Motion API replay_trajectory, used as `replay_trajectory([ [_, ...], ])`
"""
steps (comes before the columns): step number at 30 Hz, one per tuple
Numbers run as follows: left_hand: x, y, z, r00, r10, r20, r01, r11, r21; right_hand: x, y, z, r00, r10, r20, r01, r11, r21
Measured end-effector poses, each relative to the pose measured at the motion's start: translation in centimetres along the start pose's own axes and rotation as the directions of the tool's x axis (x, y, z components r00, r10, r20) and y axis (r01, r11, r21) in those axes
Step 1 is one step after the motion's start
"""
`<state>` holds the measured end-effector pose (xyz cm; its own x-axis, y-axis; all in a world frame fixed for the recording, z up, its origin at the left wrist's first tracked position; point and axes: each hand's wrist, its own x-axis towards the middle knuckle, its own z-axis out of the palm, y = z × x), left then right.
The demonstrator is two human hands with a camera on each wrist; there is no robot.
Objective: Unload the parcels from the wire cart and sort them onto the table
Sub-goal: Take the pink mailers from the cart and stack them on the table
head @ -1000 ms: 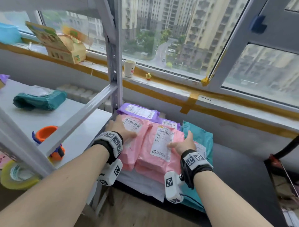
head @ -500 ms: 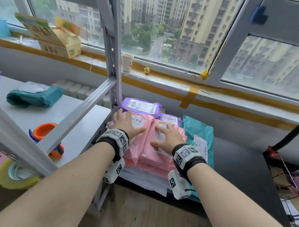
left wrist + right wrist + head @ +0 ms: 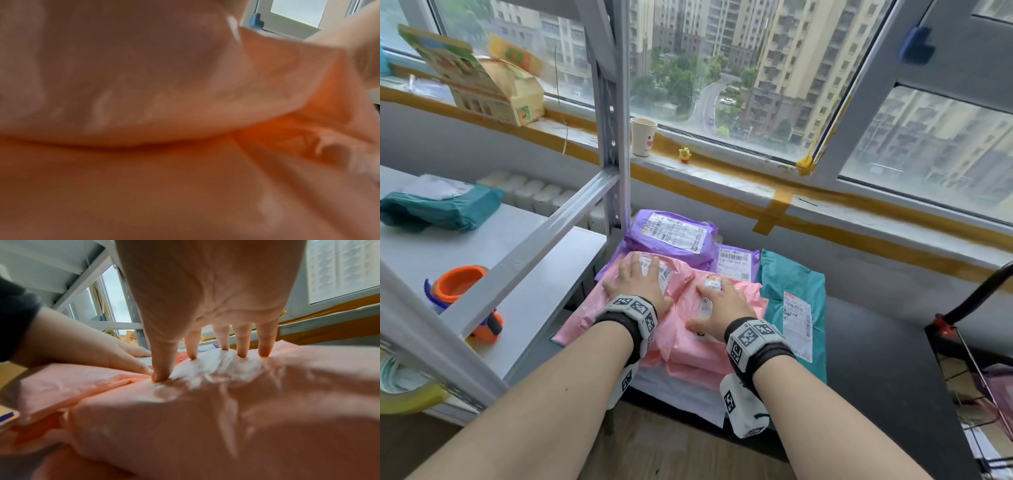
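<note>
Head view | my left hand (image 3: pixel 638 284) and right hand (image 3: pixel 724 310) flat, fingers straight, gripping nothing | soft pink plastic mailers (image 3: pixel 709 349) directly beneath both palms, side by side.

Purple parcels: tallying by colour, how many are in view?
2: a large purple parcel behind the pink ones, and a smaller purple parcel to its right. Others may be hidden beneath.

My right hand (image 3: pixel 726 313) has slid from the pink parcels' (image 3: pixel 688 349) right edge onto their top, fingers now flat.
</note>
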<state>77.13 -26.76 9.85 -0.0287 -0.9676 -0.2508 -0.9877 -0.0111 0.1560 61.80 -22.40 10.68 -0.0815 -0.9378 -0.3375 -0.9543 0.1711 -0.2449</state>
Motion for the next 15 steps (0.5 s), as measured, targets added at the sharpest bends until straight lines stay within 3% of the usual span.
replay_trajectory([
  [4, -0.4, 0.1, -0.2, 1.0, -0.018, 0.017, 0.018, 1.0, -0.017, -0.6, 0.5, -0.2, 1.0, -0.009, -0.018, 0.009, 0.999, 0.043],
  [11, -0.9, 1.1, -1.5, 0.99, 0.138, -0.023, -0.14, 0.98, -0.143, -1.5, 0.6, -1.7, 0.998, -0.013, -0.063, 0.017, 0.997, 0.07],
  [15, -1.5, 1.3, -2.0, 0.993, 0.115, -0.04, -0.12, 0.984, -0.135, -1.9, 0.8, -2.1, 0.996, -0.01, -0.087, 0.016, 0.998, 0.06],
])
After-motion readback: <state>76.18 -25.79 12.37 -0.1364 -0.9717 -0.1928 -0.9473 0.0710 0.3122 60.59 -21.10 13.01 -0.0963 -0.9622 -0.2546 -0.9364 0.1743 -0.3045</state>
